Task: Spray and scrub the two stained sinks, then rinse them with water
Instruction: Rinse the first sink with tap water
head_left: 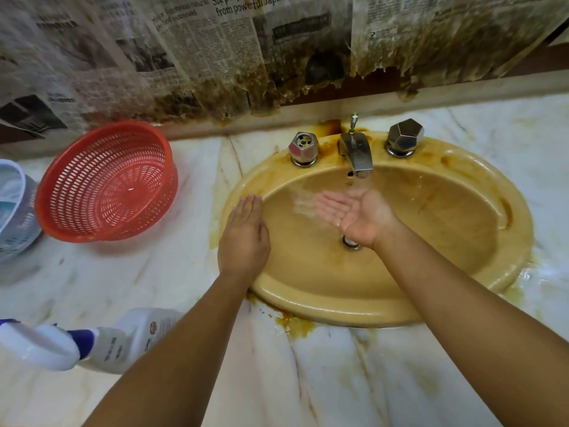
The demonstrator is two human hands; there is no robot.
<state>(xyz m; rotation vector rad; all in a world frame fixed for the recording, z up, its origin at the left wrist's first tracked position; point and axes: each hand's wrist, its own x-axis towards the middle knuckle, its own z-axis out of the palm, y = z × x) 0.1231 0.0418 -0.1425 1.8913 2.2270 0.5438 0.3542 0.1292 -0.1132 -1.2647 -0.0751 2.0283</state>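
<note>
A yellow oval sink (462, 217) with brown stains is set in a marble counter. Water runs from its metal faucet (357, 155) onto my right hand (354, 214), which is cupped palm-up under the stream, holding nothing. My left hand (244, 238) lies flat, palm down, on the sink's left rim, fingers together. Two metal tap knobs (303, 149) (405, 138) flank the faucet. The drain (351, 241) shows just below my right wrist. A white spray bottle (92, 340) with a blue collar lies on its side at the lower left.
A red plastic colander (107, 183) sits tilted on the counter (338, 380) left of the sink, with a blue-white basket (15, 211) beyond it at the edge. Stained, peeling newspaper (215, 57) covers the wall behind. Brown drips mark the counter near the sink's front.
</note>
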